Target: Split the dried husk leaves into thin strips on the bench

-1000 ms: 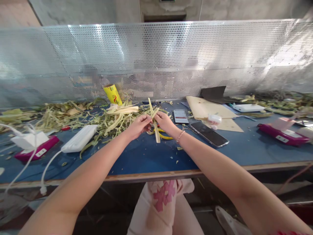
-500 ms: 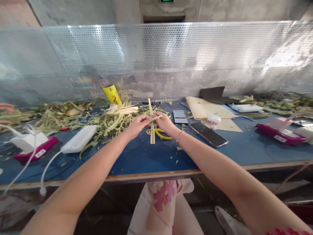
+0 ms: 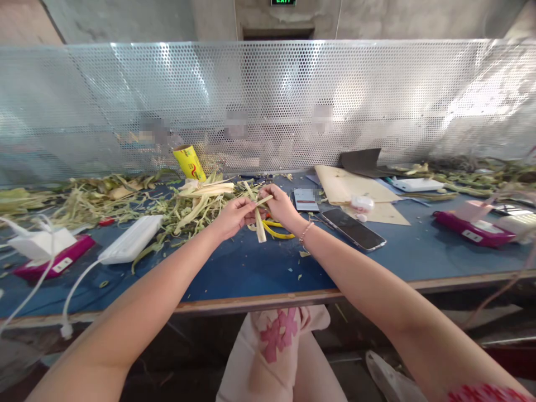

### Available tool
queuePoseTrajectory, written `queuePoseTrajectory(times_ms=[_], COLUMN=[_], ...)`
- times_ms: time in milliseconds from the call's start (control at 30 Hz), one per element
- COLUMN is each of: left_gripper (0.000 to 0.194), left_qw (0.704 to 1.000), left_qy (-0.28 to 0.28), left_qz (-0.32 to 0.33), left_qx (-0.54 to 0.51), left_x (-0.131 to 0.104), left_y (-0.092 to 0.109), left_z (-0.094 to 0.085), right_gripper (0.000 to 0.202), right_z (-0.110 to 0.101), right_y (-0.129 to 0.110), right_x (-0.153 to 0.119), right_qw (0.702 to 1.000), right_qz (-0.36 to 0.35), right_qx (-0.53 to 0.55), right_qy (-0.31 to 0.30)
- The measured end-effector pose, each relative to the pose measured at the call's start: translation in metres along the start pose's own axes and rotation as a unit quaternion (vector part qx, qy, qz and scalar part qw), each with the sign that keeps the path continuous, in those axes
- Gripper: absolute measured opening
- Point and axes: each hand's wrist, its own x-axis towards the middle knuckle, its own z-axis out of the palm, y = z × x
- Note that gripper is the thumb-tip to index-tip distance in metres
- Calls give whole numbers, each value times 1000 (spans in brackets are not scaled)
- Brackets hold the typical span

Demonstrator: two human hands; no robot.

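Crossed strips of dried plant husk (image 3: 260, 226) are between my two hands above the blue table. My left hand (image 3: 237, 216) pinches the strips from the left, near where they cross. From the right, my right hand (image 3: 280, 205) grips them, its fingers curled at the upper part of the crossing. One pale strip end hangs down below the fingers. A yellow ring-like band (image 3: 278, 230) lies on the table just behind and below the strips. To the left of my hands is a heap of dried husk strips (image 3: 195, 207).
A yellow tube (image 3: 190, 163) leans behind the heap. A white power bank (image 3: 133, 240) and a magenta power strip (image 3: 54, 258) with cables are at left. To the right lie a phone (image 3: 354, 229), brown paper (image 3: 355, 187) and another magenta power strip (image 3: 473, 228). Perforated metal screen (image 3: 268, 100) stands behind.
My right hand has risen slightly and its fingers have curled over the upright strip's top part, which now shows less. A person's hand at the far left has left the view.
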Motion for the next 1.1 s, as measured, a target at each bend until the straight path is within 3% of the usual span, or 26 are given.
queuePoseTrajectory(times_ms=[67, 133, 267, 333, 400, 567, 667, 900, 1100], left_gripper=[30, 27, 28, 32, 35, 39, 41, 30, 22], left_qw=[1000, 998, 995, 995, 994, 994, 994, 986, 955], left_qy=[28, 60, 94, 99, 105, 100, 99, 83, 79], left_qz=[7, 11, 17, 24, 35, 37, 35, 82, 128], left_qx=[-8, -14, -22, -22, -16, 22, 40, 122, 256], left_x=[1, 2, 2, 1, 0, -1, 0, 0, 0], left_y=[0, 1, 4, 4, 4, 2, 2, 1, -1], left_z=[-2, -2, -1, -1, -1, 0, 1, 0, 2], right_gripper=[15, 26, 28, 24, 21, 17, 19, 32, 31], right_z=[-6, -15, -28, -27, -24, -20, -20, -14, -11], right_y=[-1, -5, -15, -17, -16, -15, -16, -11, -14], right_x=[2, 3, -2, -6, -7, -6, -4, -4, -5], right_qw=[999, 989, 922, 886, 870, 901, 927, 975, 995], right_qz=[-27, -104, -298, -344, -358, -322, -284, -138, -9], right_qx=[-30, -104, -220, -259, -287, -263, -211, -162, -94], right_qy=[33, 33, -114, -170, -182, -123, -122, -62, -40])
